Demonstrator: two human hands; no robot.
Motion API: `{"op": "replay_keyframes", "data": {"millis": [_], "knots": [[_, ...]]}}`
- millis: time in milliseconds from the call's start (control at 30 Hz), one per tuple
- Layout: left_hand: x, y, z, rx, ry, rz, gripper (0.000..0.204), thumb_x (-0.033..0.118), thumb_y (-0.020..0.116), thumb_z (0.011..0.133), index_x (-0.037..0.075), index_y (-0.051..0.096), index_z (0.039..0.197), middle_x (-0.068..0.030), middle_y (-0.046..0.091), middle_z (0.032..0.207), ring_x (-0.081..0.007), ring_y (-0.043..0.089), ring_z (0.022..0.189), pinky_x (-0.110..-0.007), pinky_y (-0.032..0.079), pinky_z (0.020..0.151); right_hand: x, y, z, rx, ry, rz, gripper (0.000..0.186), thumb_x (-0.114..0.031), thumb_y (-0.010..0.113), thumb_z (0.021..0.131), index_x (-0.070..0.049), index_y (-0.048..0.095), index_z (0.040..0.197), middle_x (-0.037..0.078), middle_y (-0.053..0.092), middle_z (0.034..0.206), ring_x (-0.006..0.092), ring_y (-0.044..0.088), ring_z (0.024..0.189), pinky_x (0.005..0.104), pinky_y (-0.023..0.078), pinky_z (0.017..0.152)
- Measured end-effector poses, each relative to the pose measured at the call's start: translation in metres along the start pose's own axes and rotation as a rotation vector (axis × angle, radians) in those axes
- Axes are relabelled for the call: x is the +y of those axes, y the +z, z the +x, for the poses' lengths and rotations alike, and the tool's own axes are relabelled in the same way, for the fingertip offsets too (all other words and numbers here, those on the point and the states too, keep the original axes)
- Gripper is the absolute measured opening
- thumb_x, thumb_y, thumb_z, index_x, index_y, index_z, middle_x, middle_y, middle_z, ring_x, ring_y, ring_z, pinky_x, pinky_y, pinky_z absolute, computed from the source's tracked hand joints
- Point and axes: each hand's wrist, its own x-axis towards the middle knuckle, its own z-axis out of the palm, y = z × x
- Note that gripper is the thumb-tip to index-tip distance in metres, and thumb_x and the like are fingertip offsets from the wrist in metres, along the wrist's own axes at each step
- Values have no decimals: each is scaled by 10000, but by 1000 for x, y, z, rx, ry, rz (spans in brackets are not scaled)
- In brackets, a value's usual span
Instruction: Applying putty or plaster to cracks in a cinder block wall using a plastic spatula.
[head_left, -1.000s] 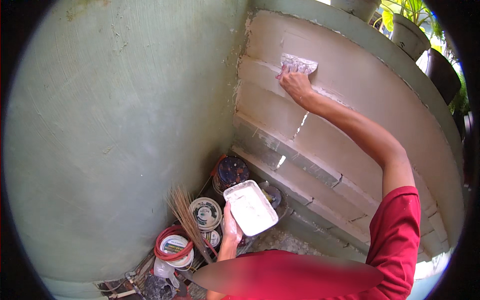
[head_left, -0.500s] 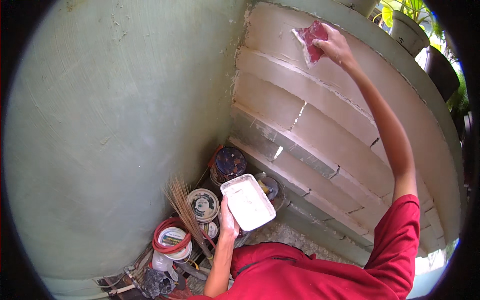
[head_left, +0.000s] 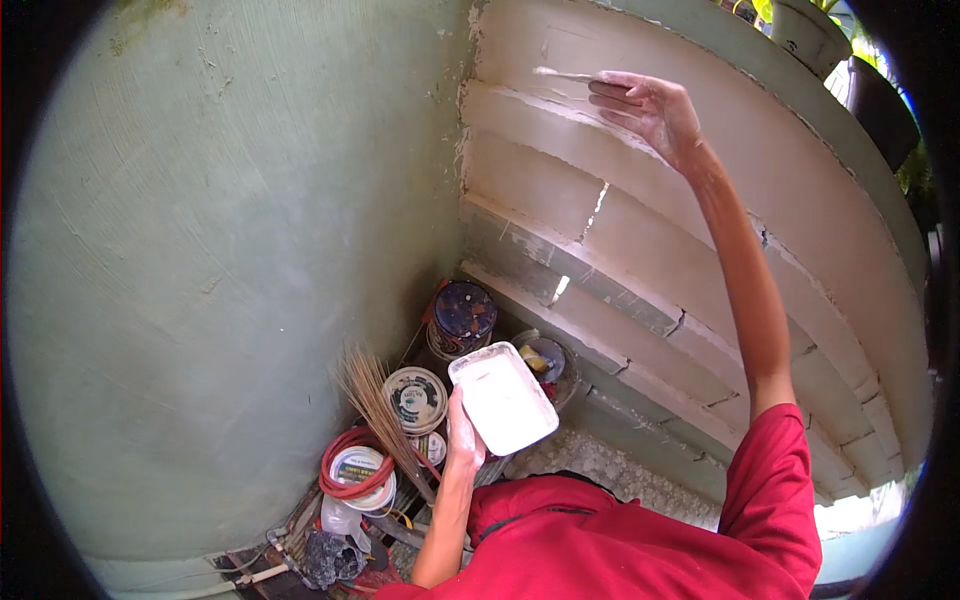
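Note:
My left hand (head_left: 464,432) grips a white rectangular tray (head_left: 482,350) by its left side, holding it level in front of me. White paste (head_left: 505,405) spreads over the inside of the tray. Raised at the upper right, my right hand (head_left: 655,110) is closed on a flat putty scraper (head_left: 570,75), now seen nearly edge-on with white paste at its tip. The scraper is near the top of the block wall (head_left: 545,165); whether its edge touches the surface I cannot tell. Pale paste smears lie along the wall's upper joints.
A green plastered wall (head_left: 220,260) rises on the left. In the corner below stand a dark-lidded bucket (head_left: 464,308), a white-lidded tub (head_left: 414,398), a stick broom (head_left: 370,385) and a coiled red hose (head_left: 335,480). Potted plants (head_left: 808,38) line the wall top.
My right hand has lowered slightly and turned, so the scraper's broad red face no longer shows, only its thin edge. The tray has shifted slightly in view, still in my left hand.

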Motion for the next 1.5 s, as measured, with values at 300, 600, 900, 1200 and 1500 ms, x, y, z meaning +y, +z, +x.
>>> {"op": "replay_keyframes", "data": {"millis": [300,600,900,1200,1500], "knots": [[-13,-9,0,1,7,-27,622,505,365,999,14,451,1371,-124,595,1289,-238,604,1143,-383,468,1004,-15,24,68,236,-330,-1493,321,-135,636,764,33,709,1027,231,705,884,258,706,787,344,549,742],[-19,-13,-7,25,38,-79,596,494,365,1006,29,469,1365,-113,594,1294,-232,600,1150,-375,463,1009,25,36,121,363,-278,-1902,248,-253,702,795,-65,720,956,209,696,994,372,689,934,476,566,776],[-10,-22,-15,87,69,-109,605,495,356,1009,25,455,1377,-103,592,1295,-228,585,1162,-375,443,1022,-57,63,131,469,-644,-1920,161,-231,692,794,-98,753,861,174,713,867,356,711,808,438,578,701],[-6,-19,-19,102,93,-114,606,493,357,1006,22,453,1375,-113,578,1312,-239,581,1169,-382,437,1029,-5,38,121,326,-380,-1968,347,-333,671,825,-29,699,990,239,676,1026,395,680,947,495,563,782],[-13,-19,-14,89,71,-110,614,501,356,1003,22,451,1376,-112,585,1299,-241,585,1163,-382,446,1018,11,45,119,411,-375,-1846,278,-274,639,842,-35,703,969,249,680,996,415,671,958,526,549,798]]}}
